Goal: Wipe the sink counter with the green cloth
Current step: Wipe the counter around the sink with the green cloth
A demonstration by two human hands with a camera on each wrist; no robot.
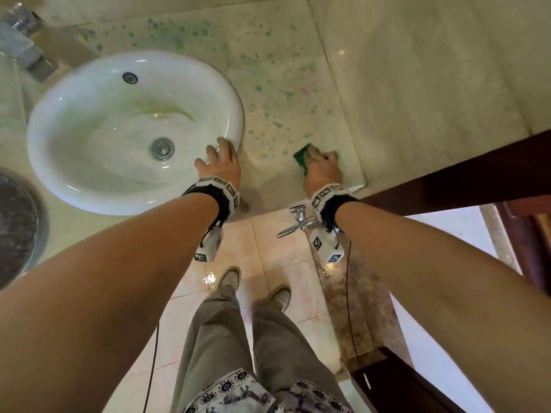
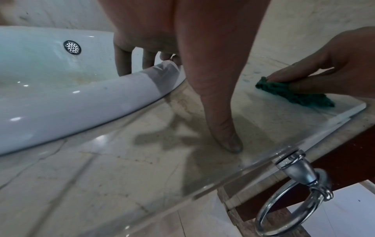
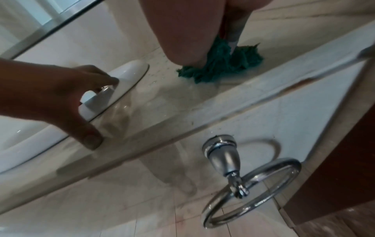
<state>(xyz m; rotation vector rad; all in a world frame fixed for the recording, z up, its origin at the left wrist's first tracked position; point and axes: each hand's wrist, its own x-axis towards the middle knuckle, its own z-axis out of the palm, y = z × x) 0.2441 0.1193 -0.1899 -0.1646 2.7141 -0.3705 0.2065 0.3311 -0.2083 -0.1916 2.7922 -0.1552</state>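
The green cloth [image 1: 301,158] [image 2: 294,94] [image 3: 221,67] lies bunched on the pale marble counter [image 1: 283,93], near its front right corner. My right hand [image 1: 323,168] [image 2: 324,70] [image 3: 182,40] holds it from above, fingers and thumb pinching the folds and pressing them to the stone. My left hand [image 1: 222,162] [image 3: 61,96] rests on the right rim of the white sink [image 1: 119,189]. Its fingers drape over the rim into the basin and its thumb [image 2: 227,136] lies straight on the counter. Green speckles [image 1: 179,40] dot the counter behind and to the right of the basin.
A chrome faucet [image 1: 24,43] stands at the back left. A chrome towel ring [image 1: 295,225] [image 2: 294,200] [image 3: 253,184] hangs below the counter's front edge. Dark wood trim [image 1: 447,180] borders the right end. A dark round object [image 1: 15,228] sits at the far left.
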